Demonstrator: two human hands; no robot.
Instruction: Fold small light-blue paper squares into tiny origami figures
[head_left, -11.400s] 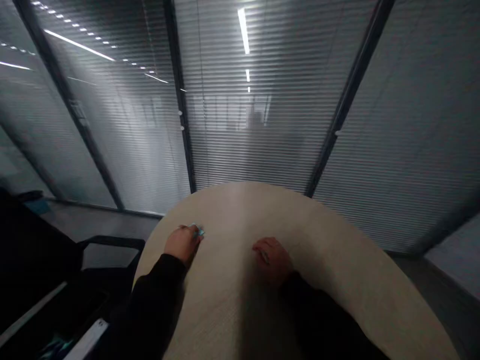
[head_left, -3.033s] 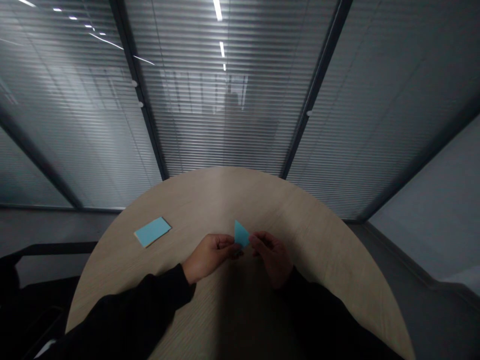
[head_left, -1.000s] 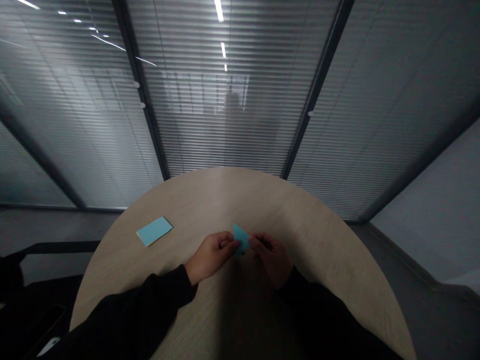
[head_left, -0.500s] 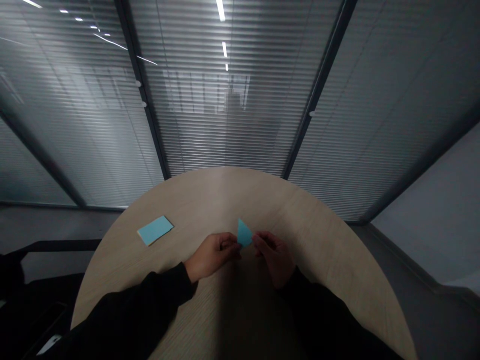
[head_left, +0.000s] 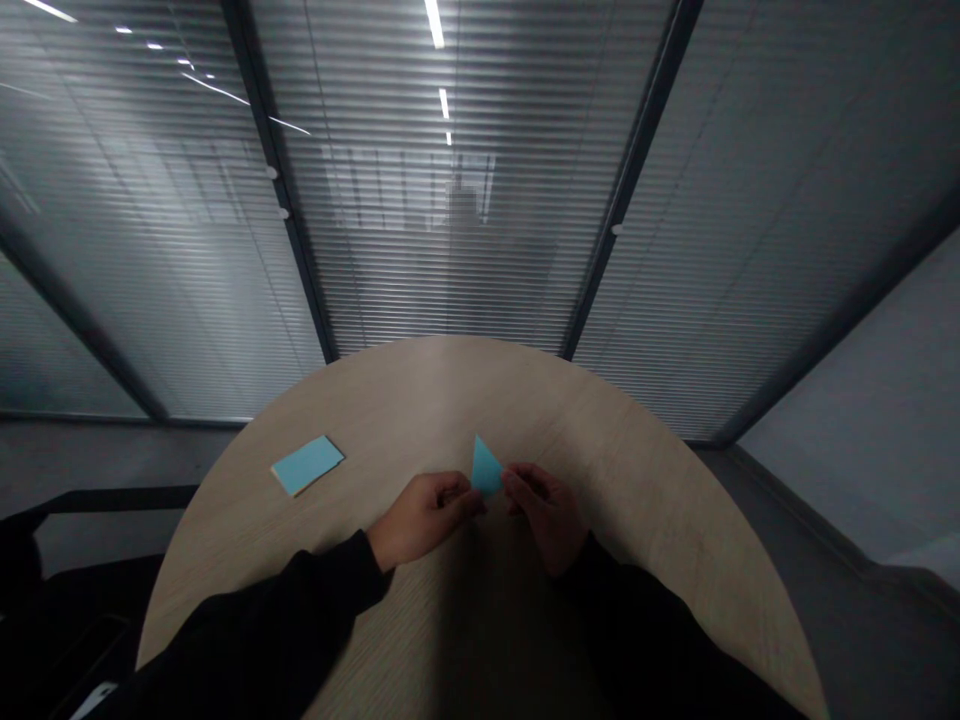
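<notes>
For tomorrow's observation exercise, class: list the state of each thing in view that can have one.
Light-blue paper triangle: upright, pinched between both hands.
Light-blue paper rectangle: lying flat on the table, untouched.
Left hand: fingers curled, gripping the triangle's lower left.
Right hand: gripping the triangle's lower right.
Round pale-wood table: bearing the rectangle.
Grey slatted blinds: lowered.

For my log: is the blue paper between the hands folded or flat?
Apparently folded: a blue paper triangle between left hand and right hand, unlike the flat rectangle.
</notes>
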